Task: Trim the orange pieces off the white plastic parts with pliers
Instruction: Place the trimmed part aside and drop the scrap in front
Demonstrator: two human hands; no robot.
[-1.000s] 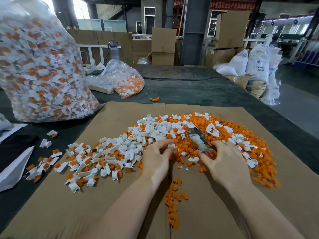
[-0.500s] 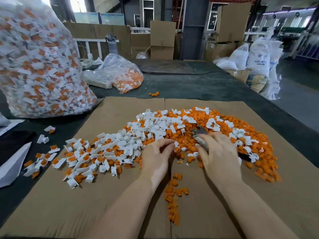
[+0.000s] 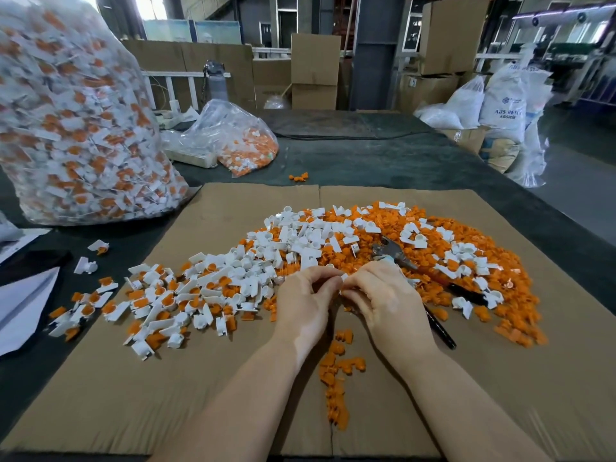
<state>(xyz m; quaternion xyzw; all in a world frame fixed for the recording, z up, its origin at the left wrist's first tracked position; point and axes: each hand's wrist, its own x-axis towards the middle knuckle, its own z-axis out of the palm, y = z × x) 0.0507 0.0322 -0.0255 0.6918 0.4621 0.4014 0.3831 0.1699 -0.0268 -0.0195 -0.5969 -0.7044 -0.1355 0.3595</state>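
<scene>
A: We are sitting at a dark table in a warehouse, working over a flattened cardboard sheet, with stacked boxes and white sacks behind us.

B: And the stock is lying everywhere. The white plastic parts are spreading out to our left, the cut orange pieces are heaping up to the right, and a big clear bag of untrimmed ones is standing at the far left.

A: What are we risking here?

B: The pliers are lying down on the heap just beyond the right hand, black handles trailing toward us. In our judgement we are working one piece by finger alone, so it may snap unevenly or spring off into the sorted heaps, and we would be mixing trimmed with untrimmed.

A: A sleeve or wrist could also be dragging orange scrap from the small line below our hands back into the pile.

B: How are the hands lying?

A: Both are meeting at the near edge of the heap, knuckles up, fingers curled inward. The left hand is pinching something small and white at its fingertips; the right hand is closing on the same small part from the other side, thumbs nearly touching.

B: We cannot tell whether that part is carrying orange.
</scene>
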